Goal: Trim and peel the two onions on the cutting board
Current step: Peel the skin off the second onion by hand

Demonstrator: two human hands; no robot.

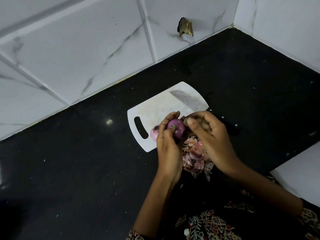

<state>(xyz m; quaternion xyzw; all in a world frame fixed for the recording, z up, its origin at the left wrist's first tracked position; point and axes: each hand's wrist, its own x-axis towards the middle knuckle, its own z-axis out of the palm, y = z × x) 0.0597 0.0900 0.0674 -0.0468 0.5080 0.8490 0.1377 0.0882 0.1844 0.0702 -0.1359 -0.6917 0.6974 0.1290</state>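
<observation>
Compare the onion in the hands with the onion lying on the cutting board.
The held onion is lifted off the cutting board, gripped by the left hand with the right hand at its end; the other onion rests on the board, untouched. The held one looks deeper purple and glossy; the resting one is paler pink. Both are red onions.

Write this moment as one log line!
step: peeling | left hand: holds onion | right hand: picks at its skin | knife: on board
</observation>
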